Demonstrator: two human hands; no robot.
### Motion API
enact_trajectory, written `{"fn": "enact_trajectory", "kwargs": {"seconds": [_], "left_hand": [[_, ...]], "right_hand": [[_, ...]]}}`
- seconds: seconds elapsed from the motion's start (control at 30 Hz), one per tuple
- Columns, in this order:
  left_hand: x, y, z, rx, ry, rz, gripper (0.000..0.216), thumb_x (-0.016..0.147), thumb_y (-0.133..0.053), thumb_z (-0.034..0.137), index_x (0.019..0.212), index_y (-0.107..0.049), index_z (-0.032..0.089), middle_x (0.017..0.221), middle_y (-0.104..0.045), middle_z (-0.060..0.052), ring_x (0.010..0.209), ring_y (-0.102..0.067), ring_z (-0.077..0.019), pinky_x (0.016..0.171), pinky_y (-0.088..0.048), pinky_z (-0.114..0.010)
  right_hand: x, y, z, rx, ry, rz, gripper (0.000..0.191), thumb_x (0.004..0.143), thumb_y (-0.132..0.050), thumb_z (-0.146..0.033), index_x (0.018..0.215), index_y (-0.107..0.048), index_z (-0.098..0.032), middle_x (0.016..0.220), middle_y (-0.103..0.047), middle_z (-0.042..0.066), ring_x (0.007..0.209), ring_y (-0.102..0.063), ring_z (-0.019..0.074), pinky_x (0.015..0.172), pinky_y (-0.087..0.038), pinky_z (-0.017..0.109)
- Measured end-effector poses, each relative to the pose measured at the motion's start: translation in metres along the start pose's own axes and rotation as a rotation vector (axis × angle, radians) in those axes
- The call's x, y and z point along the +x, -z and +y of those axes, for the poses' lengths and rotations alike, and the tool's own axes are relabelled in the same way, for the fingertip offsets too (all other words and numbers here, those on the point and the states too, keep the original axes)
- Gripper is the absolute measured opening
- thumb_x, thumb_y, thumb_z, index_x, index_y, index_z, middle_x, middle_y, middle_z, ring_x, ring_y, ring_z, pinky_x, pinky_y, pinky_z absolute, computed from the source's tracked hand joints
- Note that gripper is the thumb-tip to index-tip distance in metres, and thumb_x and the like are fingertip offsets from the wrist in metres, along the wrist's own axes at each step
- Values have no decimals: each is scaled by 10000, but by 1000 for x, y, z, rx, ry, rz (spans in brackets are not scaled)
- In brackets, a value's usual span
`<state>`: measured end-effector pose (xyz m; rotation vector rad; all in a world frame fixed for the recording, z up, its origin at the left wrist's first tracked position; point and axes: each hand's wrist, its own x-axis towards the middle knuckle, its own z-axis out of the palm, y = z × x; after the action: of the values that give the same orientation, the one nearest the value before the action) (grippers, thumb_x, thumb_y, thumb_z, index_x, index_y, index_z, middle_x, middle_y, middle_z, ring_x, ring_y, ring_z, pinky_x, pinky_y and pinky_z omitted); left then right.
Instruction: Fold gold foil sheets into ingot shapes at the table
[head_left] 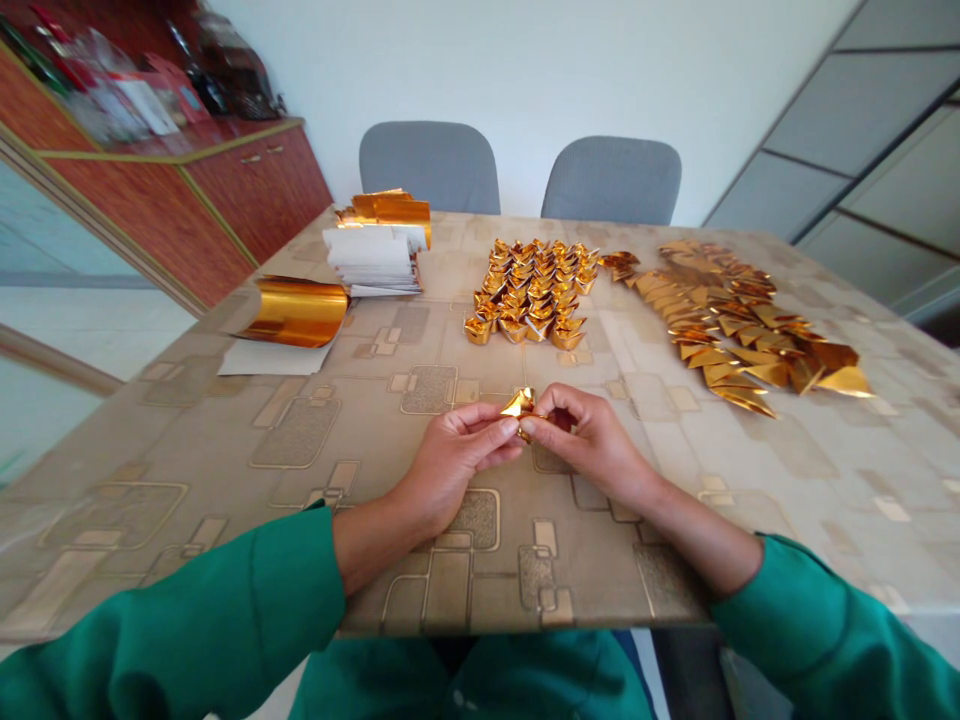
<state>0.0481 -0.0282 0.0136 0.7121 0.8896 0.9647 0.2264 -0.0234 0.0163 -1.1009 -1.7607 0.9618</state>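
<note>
Between my two hands, just above the table, is a small folded gold foil paper ingot [519, 403]. My left hand [466, 440] pinches it from the left with thumb and fingers. From the right, my right hand [589, 432] grips the same piece, thumb in front and index finger bent behind. Fingers cover much of its lower part. Beyond my hands stand rows of finished-looking gold paper ingots [531, 290], packed close together. To the right lies a spread of flat, pointed folded gold papers [739, 320] in overlapping rows.
A stack of white-backed gold sheets [375, 262] stands at the back left. Nearer lies a curled gold sheet [296, 312] on white paper. The patterned tablecloth [300, 440] covers the table. Two grey chairs [429, 165] are behind it; a red-brown cabinet [247, 180] stands left.
</note>
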Motion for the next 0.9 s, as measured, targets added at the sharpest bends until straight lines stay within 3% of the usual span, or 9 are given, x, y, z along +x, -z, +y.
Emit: {"fn": "enact_trajectory", "kwargs": {"seconds": [0.13,0.3,0.6,0.8,0.9], "left_hand": [[2,0,2,-63,9,17,253,636,-880,264,805,-741,138,823,-731,-12,718,-679,-91,693,-580,-190],[0,0,3,-55,34,-3,249,657,-866,239,841,-742,126,850,-739,-36,739,-684,-105,694,-580,-197],[2,-2,4,-102,47,54,177,667,-846,174,784,-722,127,808,-730,-21,703,-677,-91,688,-575,-190],[1,-3,4,-128,54,82,141,678,-825,121,751,-705,118,790,-727,-17,689,-677,-89,705,-576,-203],[1,-3,3,-140,48,63,138,688,-820,125,763,-705,118,810,-735,-24,714,-684,-95,723,-577,-208]], "right_hand": [[0,1,-1,22,13,-8,181,883,-642,-356,831,-597,-189,734,-578,-13,646,-490,117,591,-372,258],[0,-3,4,26,-37,71,231,836,-686,-344,777,-511,-206,687,-517,-37,613,-445,111,569,-353,258],[1,-3,5,204,-55,-6,274,860,-671,-422,780,-531,-200,695,-513,-34,628,-439,109,574,-360,249],[1,-7,4,82,-61,105,275,858,-655,-413,741,-527,-200,662,-525,-28,596,-442,110,564,-360,258],[2,-6,2,145,-48,84,265,858,-653,-435,828,-517,-210,713,-532,-26,637,-481,118,592,-390,258]]}}
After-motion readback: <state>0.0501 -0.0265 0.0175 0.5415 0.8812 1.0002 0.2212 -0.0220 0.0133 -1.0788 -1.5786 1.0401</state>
